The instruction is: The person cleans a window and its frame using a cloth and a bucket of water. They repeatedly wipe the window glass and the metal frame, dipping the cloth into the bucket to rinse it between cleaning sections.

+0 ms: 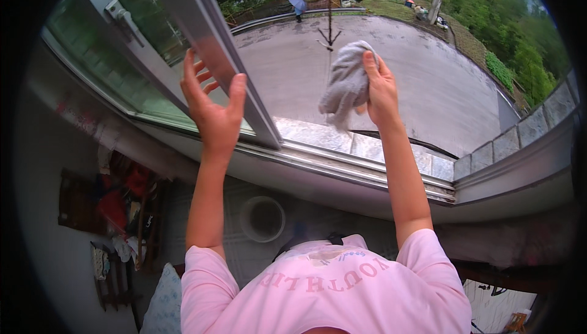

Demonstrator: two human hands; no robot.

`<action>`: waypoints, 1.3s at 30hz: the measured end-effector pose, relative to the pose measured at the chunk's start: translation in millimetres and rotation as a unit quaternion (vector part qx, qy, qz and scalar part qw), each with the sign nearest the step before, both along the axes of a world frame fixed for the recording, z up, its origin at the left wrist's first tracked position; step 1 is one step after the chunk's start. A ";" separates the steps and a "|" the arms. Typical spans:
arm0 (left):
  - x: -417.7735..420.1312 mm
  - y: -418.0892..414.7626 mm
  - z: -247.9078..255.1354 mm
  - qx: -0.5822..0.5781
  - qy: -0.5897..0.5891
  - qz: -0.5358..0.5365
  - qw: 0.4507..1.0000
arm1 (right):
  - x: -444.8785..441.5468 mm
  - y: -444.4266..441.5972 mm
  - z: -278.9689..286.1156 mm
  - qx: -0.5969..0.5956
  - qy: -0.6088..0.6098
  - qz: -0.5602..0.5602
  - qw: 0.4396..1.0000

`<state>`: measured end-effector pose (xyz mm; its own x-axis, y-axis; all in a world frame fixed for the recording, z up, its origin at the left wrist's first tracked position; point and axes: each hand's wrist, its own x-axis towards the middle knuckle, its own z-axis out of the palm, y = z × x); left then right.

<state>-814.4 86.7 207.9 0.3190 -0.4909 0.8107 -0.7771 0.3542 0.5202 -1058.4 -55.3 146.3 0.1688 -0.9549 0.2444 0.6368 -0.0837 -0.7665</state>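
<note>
My right hand [383, 91] grips a bunched grey cloth [348, 77] in the window opening, above the outer stone ledge [316, 132]. The cloth's lower end hangs loose. At the sliding window's grey metal sash frame [229, 54], my left hand [213, 109] is raised with its fingers spread and nothing held in it. Its thumb overlaps the frame in view; whether it touches is unclear. A window handle [121, 17] sits on another upright to the left. Below the sash runs the metal sill track [339, 157].
On the floor beneath the sill stands a round bucket [263, 219]. Wooden racks [151, 224] with clothes and bags are at the left. A patterned cushion [160, 304] lies lower left. Outside, a person under an umbrella [297, 3] is by the paved yard's guardrail [275, 20].
</note>
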 end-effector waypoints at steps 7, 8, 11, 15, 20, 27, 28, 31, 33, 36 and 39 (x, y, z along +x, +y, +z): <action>6.5 -16.5 6.5 0.015 -0.090 0.058 0.994 | 112.1 -25.2 -11.9 -0.091 0.182 0.168 0.965; 10.5 -17.9 5.7 0.014 -0.094 0.055 0.994 | 122.6 -26.5 -18.9 -0.094 0.221 0.212 0.947; 14.7 -24.8 2.5 0.002 -0.103 0.033 0.994 | 136.6 -37.1 -59.5 -0.126 0.330 0.410 0.841; 28.1 -15.1 -3.9 0.038 -0.108 0.036 0.993 | 155.1 -50.5 -78.1 0.005 0.323 0.589 0.740; 36.1 6.5 -22.8 0.069 0.039 -0.010 0.997 | 182.1 -71.1 -88.0 -0.209 0.317 0.592 0.711; 15.0 20.8 -16.6 0.145 0.051 0.169 0.973 | 237.2 -70.1 -119.2 -0.329 0.277 0.492 0.757; 14.6 15.2 -14.9 0.152 0.040 0.165 0.974 | 244.0 -71.6 -119.7 -0.316 0.266 0.486 0.770; 3.4 17.8 -1.0 0.187 -0.032 0.204 0.960 | 279.7 -57.9 -116.0 -0.347 0.222 0.461 0.786; 9.7 10.9 -0.6 0.208 -0.060 0.186 0.958 | 316.3 -60.5 -124.6 -0.357 0.251 0.422 0.795; 13.1 1.1 5.1 0.237 -0.092 0.163 0.953 | 392.5 -60.5 -136.6 -0.372 0.240 0.354 0.824; 20.8 8.3 2.3 0.246 -0.108 0.147 0.952 | 477.3 -45.7 -144.4 -0.358 0.254 0.327 0.837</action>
<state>-793.6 95.0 210.2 0.3526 -0.7435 0.5683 -0.9129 -0.1400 0.3834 -581.2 -101.0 1.9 0.8542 -0.2575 0.4517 0.3322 -0.3979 -0.8552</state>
